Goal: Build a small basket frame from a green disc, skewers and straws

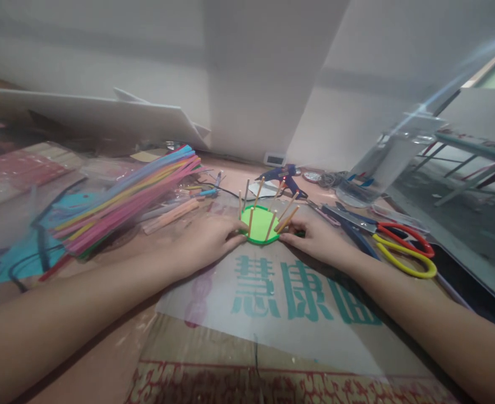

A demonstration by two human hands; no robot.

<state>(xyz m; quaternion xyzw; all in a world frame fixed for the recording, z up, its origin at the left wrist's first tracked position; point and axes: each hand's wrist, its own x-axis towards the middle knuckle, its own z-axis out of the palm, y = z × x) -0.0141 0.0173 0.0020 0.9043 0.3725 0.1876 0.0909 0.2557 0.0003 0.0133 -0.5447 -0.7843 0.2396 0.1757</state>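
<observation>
Pinching the green disc (259, 229) from both sides, my two hands meet it a little nearer the surface (116, 359)'s back edge than its front. My left hand (220, 235) has thumb and finger closed narrowly on the left rim; my right hand (314, 235) grips the right rim the same way, its fingers close against a stick that leans outward. About eight thin sticks (251, 222) stand around the rim, most nearly upright. From here I can't tell whether the disc rests on the printed sheet (314, 342) or is slightly raised. Behind it, near the back edge, lies a blue glue gun (277, 173). Toward the right edge I see red-and-yellow scissors (385, 227), with a clear tub (356, 193) by the back right corner. Coloured strips (129, 196) lie bundled to the left, beyond my left forearm.
</observation>
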